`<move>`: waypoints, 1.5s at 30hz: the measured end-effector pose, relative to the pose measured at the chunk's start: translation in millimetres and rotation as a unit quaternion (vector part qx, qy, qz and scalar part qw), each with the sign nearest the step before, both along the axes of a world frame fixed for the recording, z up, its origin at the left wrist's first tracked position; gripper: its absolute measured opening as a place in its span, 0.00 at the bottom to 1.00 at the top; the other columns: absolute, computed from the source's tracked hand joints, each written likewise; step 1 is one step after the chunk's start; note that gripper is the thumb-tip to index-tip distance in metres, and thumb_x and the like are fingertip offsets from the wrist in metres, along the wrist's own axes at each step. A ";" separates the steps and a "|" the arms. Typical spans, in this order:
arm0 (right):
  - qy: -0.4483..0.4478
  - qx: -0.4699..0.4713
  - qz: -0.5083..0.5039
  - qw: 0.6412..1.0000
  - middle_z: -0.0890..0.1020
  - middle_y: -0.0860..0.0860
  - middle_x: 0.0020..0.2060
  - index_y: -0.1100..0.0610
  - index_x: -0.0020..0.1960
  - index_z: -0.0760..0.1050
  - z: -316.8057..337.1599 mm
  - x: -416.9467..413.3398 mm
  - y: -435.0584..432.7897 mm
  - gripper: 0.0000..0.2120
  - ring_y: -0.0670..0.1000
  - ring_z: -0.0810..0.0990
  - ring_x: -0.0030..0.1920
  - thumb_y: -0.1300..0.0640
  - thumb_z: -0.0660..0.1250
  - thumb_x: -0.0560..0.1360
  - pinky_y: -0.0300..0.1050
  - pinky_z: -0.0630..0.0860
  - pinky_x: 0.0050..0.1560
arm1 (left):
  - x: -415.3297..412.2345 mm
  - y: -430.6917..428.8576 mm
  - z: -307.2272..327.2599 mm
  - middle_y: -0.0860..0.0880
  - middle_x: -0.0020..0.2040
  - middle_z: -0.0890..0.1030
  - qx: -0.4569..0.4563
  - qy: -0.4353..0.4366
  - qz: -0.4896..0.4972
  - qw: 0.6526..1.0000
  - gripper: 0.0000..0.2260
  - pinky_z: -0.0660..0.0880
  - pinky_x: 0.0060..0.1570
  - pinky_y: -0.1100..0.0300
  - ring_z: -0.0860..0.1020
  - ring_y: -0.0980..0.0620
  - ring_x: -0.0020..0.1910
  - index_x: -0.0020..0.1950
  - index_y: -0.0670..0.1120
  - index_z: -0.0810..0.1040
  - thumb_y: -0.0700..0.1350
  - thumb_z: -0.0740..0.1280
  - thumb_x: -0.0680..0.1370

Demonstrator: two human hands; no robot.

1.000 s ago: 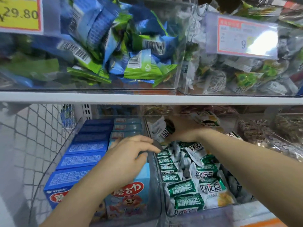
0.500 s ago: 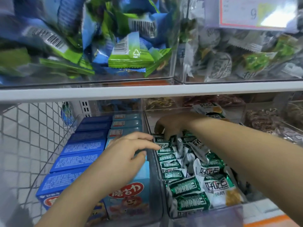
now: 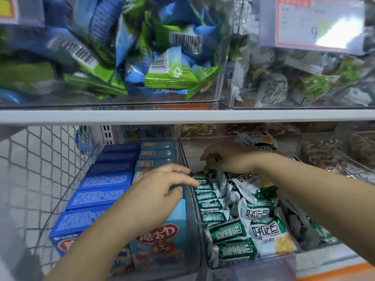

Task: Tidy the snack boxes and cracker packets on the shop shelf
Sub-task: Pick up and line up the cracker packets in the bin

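Our left grip (image 3: 160,191) lies released, fingers relaxed over the light-blue snack boxes (image 3: 162,238) in the left bin (image 3: 193,224), fingertips near the divider. We clench our right grip (image 3: 229,159) on a cracker packet (image 3: 212,159) at the back of the right bin (image 3: 253,267), above the heaped packets (image 3: 233,232).

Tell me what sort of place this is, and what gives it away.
Most likely a shop's snack aisle: a printed price label hangs overhead, clear bins hold loose cracker packets, and identical blue snack boxes stand in rows under a white shelf board.
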State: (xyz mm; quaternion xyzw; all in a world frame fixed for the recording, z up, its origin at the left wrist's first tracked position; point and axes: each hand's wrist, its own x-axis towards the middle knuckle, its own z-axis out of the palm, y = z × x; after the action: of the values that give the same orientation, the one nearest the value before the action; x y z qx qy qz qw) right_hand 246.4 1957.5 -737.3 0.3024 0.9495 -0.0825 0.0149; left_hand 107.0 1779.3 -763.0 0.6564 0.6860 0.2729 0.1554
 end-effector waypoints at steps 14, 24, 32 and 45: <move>-0.098 0.011 -0.033 0.995 0.71 0.47 0.69 0.47 0.74 0.60 28.4 81.7 -41.3 0.30 0.42 0.76 0.60 0.51 0.67 0.75 0.39 0.71 0.61 | 0.0 0.0 -2.2 0.69 0.63 0.67 0.007 0.021 -0.008 1.000 0.17 0.64 0.48 0.64 0.73 0.66 0.44 0.53 0.69 0.75 0.44 0.58 0.81; -0.037 0.069 -0.004 0.997 0.76 0.39 0.45 0.49 0.70 0.66 36.3 66.7 -58.4 0.26 0.29 0.73 0.35 0.50 0.70 0.74 0.28 0.66 0.38 | 0.5 0.6 -0.8 0.69 0.63 0.67 -0.002 0.005 -0.004 1.000 0.18 0.64 0.36 0.68 0.72 0.65 0.33 0.52 0.70 0.74 0.44 0.58 0.81; 0.139 -0.024 -0.073 0.987 0.67 0.58 0.71 0.51 0.77 0.45 15.4 19.4 -34.3 0.35 0.54 0.78 0.54 0.44 0.61 0.78 0.42 0.74 0.47 | 2.9 -1.5 -0.6 0.70 0.65 0.66 -0.012 0.007 0.008 1.000 0.17 0.70 0.50 0.56 0.70 0.64 0.35 0.55 0.69 0.75 0.44 0.58 0.81; 0.214 -0.038 -0.063 0.974 0.73 0.53 0.65 0.57 0.64 0.72 -15.3 -37.7 30.9 0.24 0.51 0.69 0.66 0.55 0.73 0.71 0.34 0.60 0.51 | 1.5 -1.3 -1.7 0.72 0.64 0.66 -0.011 0.004 0.005 1.000 0.18 0.64 0.43 0.60 0.67 0.62 0.35 0.53 0.71 0.74 0.46 0.58 0.81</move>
State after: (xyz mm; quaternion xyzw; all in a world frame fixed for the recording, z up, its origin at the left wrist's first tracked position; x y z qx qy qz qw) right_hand 208.7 1988.4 -752.6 0.3362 0.9059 -0.1817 -0.1825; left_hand 108.5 1778.0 -764.6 0.6524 0.6930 0.2629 0.1584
